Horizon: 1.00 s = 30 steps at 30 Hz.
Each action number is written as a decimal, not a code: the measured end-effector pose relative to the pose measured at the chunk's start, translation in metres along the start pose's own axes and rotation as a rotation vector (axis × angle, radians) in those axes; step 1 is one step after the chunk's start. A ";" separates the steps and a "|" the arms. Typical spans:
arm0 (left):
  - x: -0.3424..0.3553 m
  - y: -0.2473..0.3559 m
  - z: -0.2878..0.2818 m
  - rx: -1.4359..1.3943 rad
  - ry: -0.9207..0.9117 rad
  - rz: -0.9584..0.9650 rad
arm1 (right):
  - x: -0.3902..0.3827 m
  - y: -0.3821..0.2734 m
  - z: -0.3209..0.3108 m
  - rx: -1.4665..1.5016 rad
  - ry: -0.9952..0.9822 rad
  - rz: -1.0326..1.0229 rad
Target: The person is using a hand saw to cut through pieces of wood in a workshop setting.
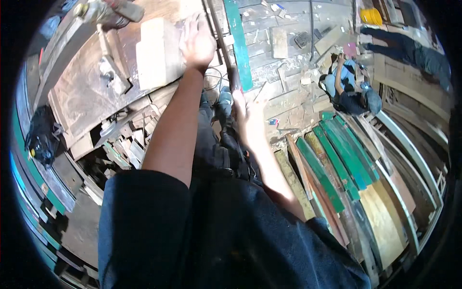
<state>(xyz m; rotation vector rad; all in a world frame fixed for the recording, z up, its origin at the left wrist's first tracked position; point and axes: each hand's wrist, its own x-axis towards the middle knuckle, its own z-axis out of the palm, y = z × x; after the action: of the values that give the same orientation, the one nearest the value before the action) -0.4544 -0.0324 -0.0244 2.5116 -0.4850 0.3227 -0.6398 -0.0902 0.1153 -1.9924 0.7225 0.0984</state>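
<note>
My left hand (198, 42) lies with its fingers stretched out against the right side of a pale wooden block (161, 54). The block rests on a worn wooden workbench (79, 94) at the upper left. Along the bench's right side runs a long dark bar (222, 43), its near end coming down toward me. At that near end is my right hand (249, 113), its thumb along the bar; part of its grip is hard to make out in the glare. A metal hand tool with a wooden handle (111, 74) lies on the bench left of the block.
Offcuts (130, 144) are heaped below the bench. A green board (239, 53) lies beyond the bar. Stacked green and bare planks (337, 154) fill the right side. A crouching person (349, 86) is at the right, near a yellow bucket (370, 16). A black plastic bag (42, 137) sits far left.
</note>
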 end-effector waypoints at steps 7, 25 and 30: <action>0.008 0.001 -0.005 -0.030 -0.024 -0.043 | -0.080 0.028 -0.020 0.169 -0.087 0.339; 0.003 0.000 -0.006 0.031 0.023 -0.056 | -0.069 0.014 -0.075 0.437 0.041 -0.036; 0.002 0.000 -0.006 0.032 0.027 -0.069 | -0.055 0.012 -0.083 0.166 0.227 -0.015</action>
<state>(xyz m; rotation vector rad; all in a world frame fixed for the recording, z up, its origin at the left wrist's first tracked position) -0.4529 -0.0297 -0.0188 2.5453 -0.3845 0.3394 -0.7097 -0.1384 0.1688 -1.8672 0.8321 -0.1942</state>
